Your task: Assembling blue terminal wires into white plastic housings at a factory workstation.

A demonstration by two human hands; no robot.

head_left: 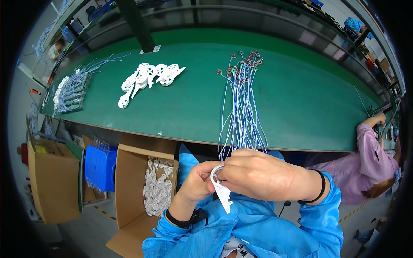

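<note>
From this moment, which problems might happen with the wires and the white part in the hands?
The white part, held between the left hand and right hand, might drop if the grip slips. The wires overlap and reach the near edge of the green table, close to the right hand, so they might tangle or be dragged.

Left hand (198,182): thumb and fingers closed in a pinch, just beside the right hand (258,174). Right hand: back uppermost, fingers bent toward the left hand; fingertips partly hidden. Left wrist (180,207): below its hand. Right wrist (313,185): right of its hand.
</note>
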